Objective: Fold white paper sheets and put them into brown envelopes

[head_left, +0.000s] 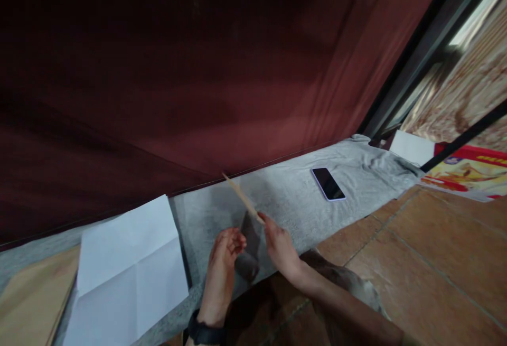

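My right hand (pixel 280 244) pinches the lower end of a thin tan sheet (pixel 242 197), seen almost edge-on and slanting up to the left. My left hand (pixel 223 267), with a black watch on its wrist, is curled beside it, fingertips close to the sheet's bottom; I cannot make out whether they touch it. Both hands hover over a grey cloth (pixel 293 198) spread on the floor. The sheet's shadow falls on the cloth under the hands.
A creased white paper (pixel 127 272) lies left on the cloth, with brown cardboard (pixel 31 298) beyond it. A dark phone (pixel 328 183) rests on the cloth to the right. A maroon curtain (pixel 190 71) hangs behind. Terracotta floor tiles (pixel 435 251) and a colourful printed sheet (pixel 471 171) are at right.
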### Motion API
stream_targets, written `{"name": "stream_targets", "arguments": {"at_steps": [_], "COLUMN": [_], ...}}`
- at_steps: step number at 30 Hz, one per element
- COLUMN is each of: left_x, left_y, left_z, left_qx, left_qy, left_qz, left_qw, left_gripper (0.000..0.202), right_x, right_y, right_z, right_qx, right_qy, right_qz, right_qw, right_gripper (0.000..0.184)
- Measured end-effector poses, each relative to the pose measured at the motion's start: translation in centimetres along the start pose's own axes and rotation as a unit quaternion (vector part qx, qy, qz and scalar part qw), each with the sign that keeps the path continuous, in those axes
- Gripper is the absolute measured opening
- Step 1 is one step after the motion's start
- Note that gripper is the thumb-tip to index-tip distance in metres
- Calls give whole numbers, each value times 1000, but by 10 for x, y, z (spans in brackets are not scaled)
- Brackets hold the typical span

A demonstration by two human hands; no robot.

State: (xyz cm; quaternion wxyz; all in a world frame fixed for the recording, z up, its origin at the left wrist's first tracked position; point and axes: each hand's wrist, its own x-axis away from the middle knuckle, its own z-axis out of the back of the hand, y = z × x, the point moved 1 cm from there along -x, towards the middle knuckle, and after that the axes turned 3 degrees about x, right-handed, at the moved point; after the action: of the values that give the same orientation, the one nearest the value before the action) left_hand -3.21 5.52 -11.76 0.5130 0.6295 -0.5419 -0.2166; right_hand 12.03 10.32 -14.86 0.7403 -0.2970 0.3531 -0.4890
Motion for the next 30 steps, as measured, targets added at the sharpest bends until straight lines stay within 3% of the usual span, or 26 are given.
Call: {"name": "stream_targets", "arguments": {"at_steps": [2,4,6,9,12,16,20,25,30], "left_x": [-2,-2,-1,4,7,2,-3,-7,-13], "left_y": [-6,-16,-27,-38,-41,-45,-45,-35,-26], "left_z": [2,1,-4,-17,-23,-18,-9,-2,3], "left_qx": [-17,-21,4,34,-4,-88,-120,-158,-206], "left_qy": [32,40,5,-63,-64,-26,-27,-68,-99], "left_qz": [31,84,140,160,116,88,92,96,95], "left_qw": [999,995,990,985,991,992,988,980,969], "left_gripper": [45,48,51,51,49,46,42,34,32], "right_x": [-13,-22,-22,-10,4,12,10,2,-4], "right_y": [8,16,20,18,12,11,14,19,30], "right_z": [13,16,9,-11,-28,-32,-26,-9,13], "right_qx": [-199,-372,-467,-516,-495,-454,-484,-497,-512], "right_qy": [75,92,94,80,53,21,15,20,-23], "right_qz": [-94,-146,-189,-219,-206,-178,-220,-260,-299], "right_qw": [973,912,859,824,842,873,847,828,805], "right_gripper": [38,34,25,24,23,30,28,27,27]}}
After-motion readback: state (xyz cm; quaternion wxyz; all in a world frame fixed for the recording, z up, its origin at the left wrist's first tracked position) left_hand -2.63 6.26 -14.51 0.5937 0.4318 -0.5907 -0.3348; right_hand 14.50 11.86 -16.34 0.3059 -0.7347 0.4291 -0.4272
